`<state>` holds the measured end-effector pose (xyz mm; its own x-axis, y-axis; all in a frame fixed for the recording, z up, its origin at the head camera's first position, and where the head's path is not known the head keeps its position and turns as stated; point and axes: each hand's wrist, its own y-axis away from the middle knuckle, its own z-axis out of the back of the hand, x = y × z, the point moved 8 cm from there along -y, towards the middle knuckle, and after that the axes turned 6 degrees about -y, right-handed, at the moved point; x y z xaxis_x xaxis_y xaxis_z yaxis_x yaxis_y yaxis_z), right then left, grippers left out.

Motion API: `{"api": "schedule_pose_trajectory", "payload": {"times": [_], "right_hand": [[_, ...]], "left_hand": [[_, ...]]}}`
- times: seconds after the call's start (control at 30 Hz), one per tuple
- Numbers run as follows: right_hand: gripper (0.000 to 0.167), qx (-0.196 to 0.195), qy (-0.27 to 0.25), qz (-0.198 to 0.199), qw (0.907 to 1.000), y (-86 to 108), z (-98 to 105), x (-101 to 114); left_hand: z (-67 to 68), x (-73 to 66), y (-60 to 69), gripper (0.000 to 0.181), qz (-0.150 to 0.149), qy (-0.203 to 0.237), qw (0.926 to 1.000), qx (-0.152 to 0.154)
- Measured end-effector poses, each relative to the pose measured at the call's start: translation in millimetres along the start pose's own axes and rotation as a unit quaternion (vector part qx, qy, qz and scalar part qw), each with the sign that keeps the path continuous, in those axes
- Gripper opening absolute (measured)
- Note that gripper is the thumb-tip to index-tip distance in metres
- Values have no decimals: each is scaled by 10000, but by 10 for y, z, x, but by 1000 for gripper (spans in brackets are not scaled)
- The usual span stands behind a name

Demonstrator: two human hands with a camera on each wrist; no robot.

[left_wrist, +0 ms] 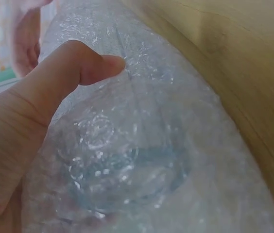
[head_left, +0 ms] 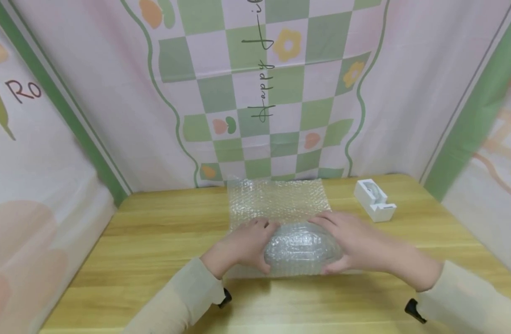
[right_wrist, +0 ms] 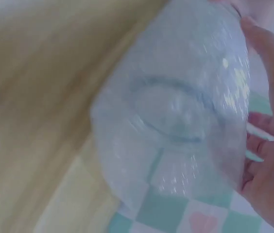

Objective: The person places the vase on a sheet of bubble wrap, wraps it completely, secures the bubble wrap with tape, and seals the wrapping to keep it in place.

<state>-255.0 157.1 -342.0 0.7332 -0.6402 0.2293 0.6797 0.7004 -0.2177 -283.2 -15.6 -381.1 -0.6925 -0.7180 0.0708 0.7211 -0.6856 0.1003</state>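
A clear glass vessel (head_left: 303, 246), rolled in bubble wrap (head_left: 280, 202), lies sideways near the middle of the table. My left hand (head_left: 249, 243) grips its left end, and my right hand (head_left: 355, 241) grips the right end, thumbs on the near side. Behind the roll, the rest of the bubble wrap spreads flat toward the back edge. In the left wrist view, the left thumb (left_wrist: 74, 73) presses on the wrap, and a round glass edge (left_wrist: 180, 170) shows through it. An oval glass rim (right_wrist: 185, 140) appears through the wrap in the right wrist view. The vessel's exact kind is obscured.
A white tape dispenser (head_left: 376, 204) with a roll of clear tape stands at the back right of the wooden table (head_left: 163, 236). Printed fabric (head_left: 255, 83) hangs behind the table and at both sides.
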Motion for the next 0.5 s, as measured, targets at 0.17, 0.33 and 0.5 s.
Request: {"api": "schedule_pose_trajectory", "payload": {"times": [0.17, 0.33, 0.5], "right_hand": [[120, -35, 137, 132, 9998, -13, -145, 63], [129, -291, 436, 189, 9984, 5, -247, 58], [126, -625, 710, 378, 9948, 17, -260, 59]], "left_hand": [[-9, 21, 5, 99, 77, 107, 9999, 79], [-18, 19, 2, 99, 114, 200, 9995, 193], [1, 10, -11, 102, 106, 226, 9995, 197]]}}
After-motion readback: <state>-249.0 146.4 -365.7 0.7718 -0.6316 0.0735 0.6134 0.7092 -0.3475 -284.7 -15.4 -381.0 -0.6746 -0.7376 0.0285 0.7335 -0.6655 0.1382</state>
